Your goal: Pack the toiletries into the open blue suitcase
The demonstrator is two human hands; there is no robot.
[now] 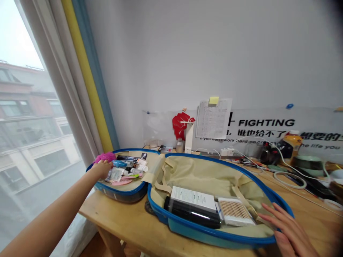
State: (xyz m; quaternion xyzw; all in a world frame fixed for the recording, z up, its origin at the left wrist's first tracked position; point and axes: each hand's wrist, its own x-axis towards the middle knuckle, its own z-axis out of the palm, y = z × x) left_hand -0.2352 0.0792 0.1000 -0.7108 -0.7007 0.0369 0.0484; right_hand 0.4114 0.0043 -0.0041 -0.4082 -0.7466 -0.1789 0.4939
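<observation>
A blue-rimmed suitcase lies open on the wooden table, with a smaller left half [134, 196] and a larger right half [214, 235]. At the left half, my left hand [103, 169] has its fingers closed against a pink mesh bath puff [107, 156]; the fingertips are partly hidden. Beside that hand are a blue bottle [119, 163], a clear packet [115, 175], a pink comb-like item [122, 182] and several small toiletries. My right hand [286, 225] is open at the right rim. The right half holds a white box [193, 197], a black cylinder [193, 212] and a pack of cotton swabs [234, 211].
Behind the suitcase stand a white lamp [189, 137] and a small glass bottle [179, 145]. Cables [291, 180], an orange bottle [293, 144] and a green-grey pot [308, 165] crowd the table's right side. A curtain [80, 71] and window border the left.
</observation>
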